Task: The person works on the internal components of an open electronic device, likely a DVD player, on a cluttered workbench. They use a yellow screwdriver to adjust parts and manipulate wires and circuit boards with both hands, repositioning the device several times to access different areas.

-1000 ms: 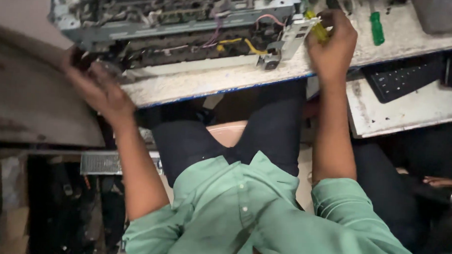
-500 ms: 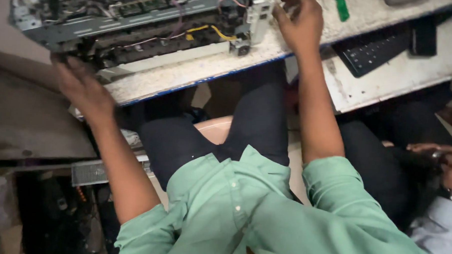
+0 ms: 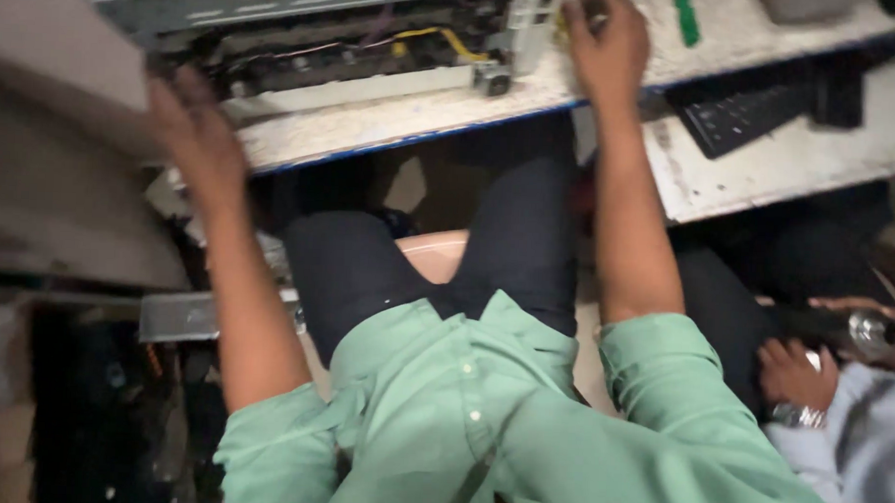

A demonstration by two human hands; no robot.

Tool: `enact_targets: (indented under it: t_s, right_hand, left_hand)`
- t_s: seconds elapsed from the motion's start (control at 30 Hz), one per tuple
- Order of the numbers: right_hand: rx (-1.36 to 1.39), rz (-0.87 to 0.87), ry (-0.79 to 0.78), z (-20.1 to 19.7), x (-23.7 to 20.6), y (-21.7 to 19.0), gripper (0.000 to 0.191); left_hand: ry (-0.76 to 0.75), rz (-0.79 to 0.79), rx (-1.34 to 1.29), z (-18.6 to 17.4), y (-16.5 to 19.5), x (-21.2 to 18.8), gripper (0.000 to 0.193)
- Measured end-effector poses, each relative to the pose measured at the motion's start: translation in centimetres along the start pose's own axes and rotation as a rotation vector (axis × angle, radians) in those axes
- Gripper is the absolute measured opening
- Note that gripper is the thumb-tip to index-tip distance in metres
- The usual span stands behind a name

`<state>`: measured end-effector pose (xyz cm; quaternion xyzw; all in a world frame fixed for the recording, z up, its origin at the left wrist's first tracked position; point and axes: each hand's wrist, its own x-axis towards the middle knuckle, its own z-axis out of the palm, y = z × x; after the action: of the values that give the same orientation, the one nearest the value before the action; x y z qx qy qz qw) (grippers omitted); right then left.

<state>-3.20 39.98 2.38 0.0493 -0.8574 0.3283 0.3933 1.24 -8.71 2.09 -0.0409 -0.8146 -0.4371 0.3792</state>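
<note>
Two hands work an opened printer point(image 3: 307, 28) at the frame's top, overhanging the white table point(image 3: 392, 131); left hand point(image 3: 196, 134) spread loose at its left end, right hand point(image 3: 605, 49) clenched at its right corner, contents unclear; a careless tug could tip it off

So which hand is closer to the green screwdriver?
The right hand: it rests on the workbench beside the green screwdriver. The left hand is far away, at the opened machine's other end.
</note>
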Motion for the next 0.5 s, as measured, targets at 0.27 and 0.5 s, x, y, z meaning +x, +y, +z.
enact_targets:
  t_s: [0.27, 0.5]
  right_hand:
    - [-0.018, 0.082, -0.037, -1.0, 0.3, -2.9, 0.016]
    - [0.0, 0.055, -0.052, -1.0, 0.5, -2.7, 0.013]
  left_hand:
    - [0.024, 0.065, 0.054, -0.7, 3.6, 0.9, 0.04]
    - [0.032, 0.031, 0.002, -0.7, 4.4, 1.1, 0.037]
